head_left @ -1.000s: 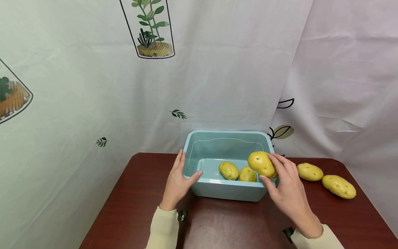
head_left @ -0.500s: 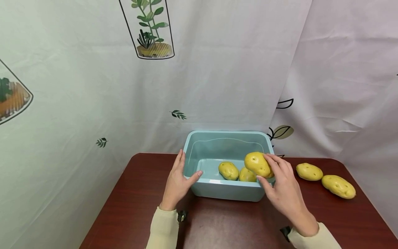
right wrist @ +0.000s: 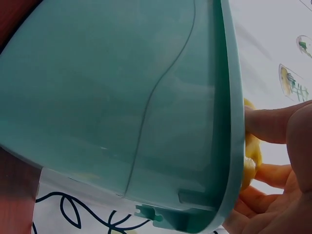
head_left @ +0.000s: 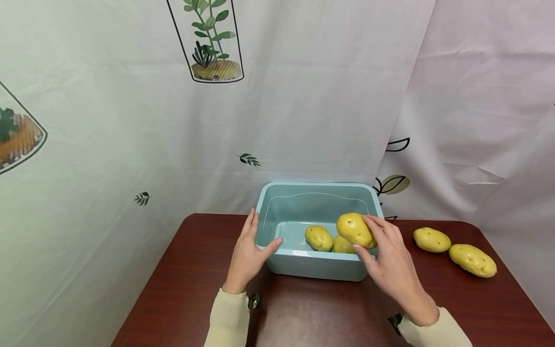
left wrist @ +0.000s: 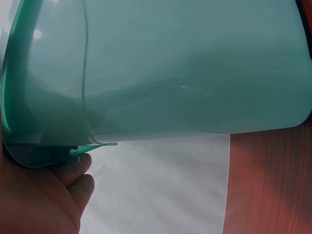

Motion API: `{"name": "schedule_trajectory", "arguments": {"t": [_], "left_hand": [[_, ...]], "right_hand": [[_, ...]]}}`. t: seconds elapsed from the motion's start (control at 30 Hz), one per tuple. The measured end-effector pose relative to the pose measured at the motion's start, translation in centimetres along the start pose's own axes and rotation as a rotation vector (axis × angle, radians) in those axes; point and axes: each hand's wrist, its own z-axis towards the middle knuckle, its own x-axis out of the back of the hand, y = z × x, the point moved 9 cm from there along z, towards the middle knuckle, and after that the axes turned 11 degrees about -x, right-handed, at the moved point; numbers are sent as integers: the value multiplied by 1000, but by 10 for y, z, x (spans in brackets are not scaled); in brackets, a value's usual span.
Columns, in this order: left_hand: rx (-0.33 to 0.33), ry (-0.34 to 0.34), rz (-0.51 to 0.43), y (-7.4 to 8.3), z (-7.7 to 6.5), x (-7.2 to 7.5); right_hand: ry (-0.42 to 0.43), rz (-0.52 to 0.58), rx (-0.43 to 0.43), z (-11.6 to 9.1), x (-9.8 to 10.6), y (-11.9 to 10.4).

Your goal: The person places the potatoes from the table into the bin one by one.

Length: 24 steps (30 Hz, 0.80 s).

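My right hand point(head_left: 392, 262) holds a yellow potato point(head_left: 353, 229) between thumb and fingers, over the right front part of a light blue plastic bin point(head_left: 321, 266). Inside the bin lie two potatoes, one nearer the middle point(head_left: 319, 238) and another potato point(head_left: 342, 245) partly hidden by the held one. My left hand point(head_left: 248, 258) rests at the bin's left front corner, fingers straight along the left side and thumb over the front rim. In the right wrist view, the bin wall hides part of the held potato point(right wrist: 252, 151).
Two more potatoes, a nearer one point(head_left: 472, 260) and a farther one point(head_left: 432, 239), lie on the dark red-brown table point(head_left: 312, 313) right of the bin. A pale printed curtain point(head_left: 321, 111) hangs behind the table, close to the bin's back.
My right hand has moved a little left with the potato, farther over the bin, covering more of the potato beneath. The left hand and the bin have stayed in place.
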Motion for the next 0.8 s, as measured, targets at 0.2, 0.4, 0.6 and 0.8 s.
{"name": "schedule_trajectory", "arguments": {"t": [0.2, 0.4, 0.6, 0.8], "left_hand": [[0, 3, 6, 0, 0, 0], [4, -1, 3, -1, 0, 0], [-1, 2, 6, 0, 0, 0], [-3, 2, 12, 1, 0, 0]], "right_hand": [[-24, 3, -8, 0, -6, 1], [-38, -1, -11, 1, -10, 0], [-41, -3, -1, 1, -13, 0], [-46, 0, -2, 0, -15, 1]]}}
